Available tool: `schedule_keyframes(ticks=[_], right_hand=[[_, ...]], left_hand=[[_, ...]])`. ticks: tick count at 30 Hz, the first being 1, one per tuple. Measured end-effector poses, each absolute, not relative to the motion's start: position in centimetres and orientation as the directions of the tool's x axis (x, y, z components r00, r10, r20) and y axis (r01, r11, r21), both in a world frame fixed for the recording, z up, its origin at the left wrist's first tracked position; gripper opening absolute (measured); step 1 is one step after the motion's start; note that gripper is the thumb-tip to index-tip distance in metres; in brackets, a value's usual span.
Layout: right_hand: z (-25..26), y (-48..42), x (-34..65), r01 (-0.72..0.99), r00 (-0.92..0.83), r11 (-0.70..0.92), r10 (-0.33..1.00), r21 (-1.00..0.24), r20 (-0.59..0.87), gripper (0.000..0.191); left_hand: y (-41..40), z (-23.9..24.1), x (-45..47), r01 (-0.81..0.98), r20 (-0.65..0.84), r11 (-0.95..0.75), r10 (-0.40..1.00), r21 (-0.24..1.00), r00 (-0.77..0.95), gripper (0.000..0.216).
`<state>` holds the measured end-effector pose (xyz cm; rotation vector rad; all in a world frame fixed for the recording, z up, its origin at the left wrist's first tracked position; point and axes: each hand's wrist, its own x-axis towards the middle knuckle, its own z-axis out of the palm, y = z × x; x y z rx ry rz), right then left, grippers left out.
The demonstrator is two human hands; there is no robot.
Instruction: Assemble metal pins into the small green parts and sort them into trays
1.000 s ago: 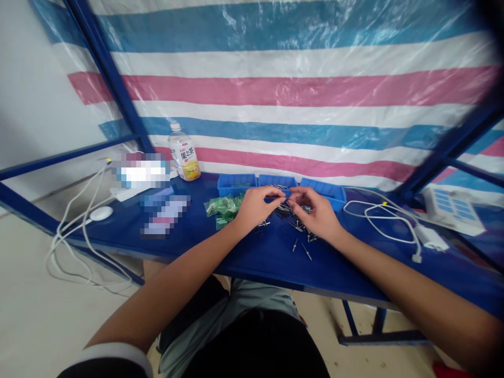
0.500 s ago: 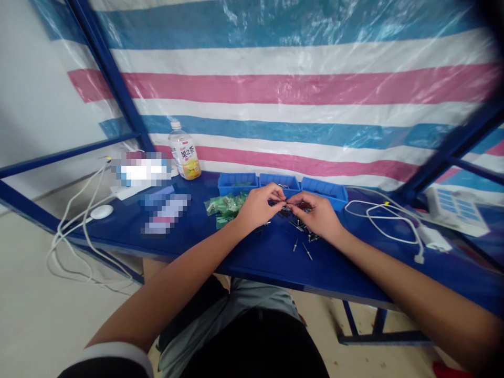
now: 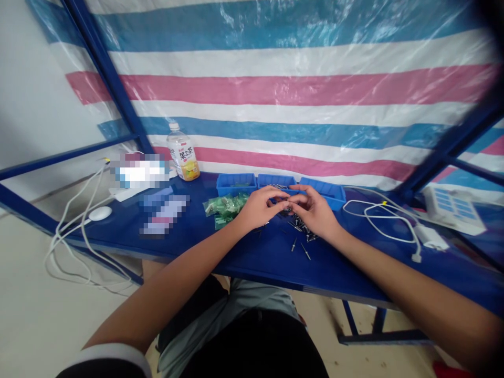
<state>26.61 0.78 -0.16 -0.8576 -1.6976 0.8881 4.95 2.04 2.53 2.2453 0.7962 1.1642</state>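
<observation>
My left hand [image 3: 260, 209] and my right hand [image 3: 317, 214] meet at the fingertips above a pile of blind rivets [image 3: 300, 227]. The left thumb and fingers are pinched together; anything between them is too small to make out. My right thumb and fingers are also closed at that spot, with the index finger lifted and bent; what they hold is hidden. Two loose rivets, one being a silver rivet [image 3: 306, 251], lie on the blue table [image 3: 252, 260] nearer my body. Green plastic packets [image 3: 226, 208] lie just left of my left hand.
Behind the hands stand a left blue bin [image 3: 236, 184], a middle blue bin [image 3: 268, 181] and a right blue bin [image 3: 334, 197]. A drink bottle [image 3: 185, 157] stands back left, near a white mouse [image 3: 100, 213]. White cables and an adapter [image 3: 432, 237] lie at right.
The right index finger has lifted away from the pinch, and the right fingers have spread a little. Both hands stay over the pile; the view has shifted slightly.
</observation>
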Motion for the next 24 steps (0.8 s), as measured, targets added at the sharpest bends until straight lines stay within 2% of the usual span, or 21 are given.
schedule_keyframes(ticks=[3, 7, 11, 14, 20, 24], right_hand=[[0.03, 0.57, 26.44, 0.134, -0.258, 0.473, 0.865, -0.871, 0.430, 0.052], [-0.02, 0.46, 26.23, 0.152, -0.259, 0.483, 0.861, -0.862, 0.437, 0.051], [-0.30, 0.65, 26.45, 0.325, -0.280, 0.529, 0.846, -0.784, 0.454, 0.030], [-0.28, 0.73, 26.77, 0.426, -0.305, 0.555, 0.831, -0.714, 0.464, 0.024], [0.22, 0.42, 26.70, 0.354, -0.389, 0.570, 0.811, -0.741, 0.438, 0.028], [0.44, 0.07, 26.39, 0.333, -0.384, 0.539, 0.827, -0.773, 0.411, 0.031]], left_hand=[[2.27, 2.40, 4.92, 0.239, 0.533, -0.677, 0.710, 0.696, 0.460, 0.019], [2.33, 2.62, 4.79, 0.276, 0.522, -0.660, 0.734, 0.699, 0.435, 0.014], [2.32, 2.84, 4.63, 0.303, 0.519, -0.650, 0.749, 0.697, 0.413, 0.016], [2.23, 2.93, 4.66, 0.278, 0.507, -0.642, 0.749, 0.714, 0.427, 0.017], [1.98, 2.98, 4.90, 0.252, 0.482, -0.610, 0.768, 0.751, 0.423, 0.022], [2.02, 2.75, 4.89, 0.261, 0.471, -0.596, 0.780, 0.759, 0.413, 0.027]])
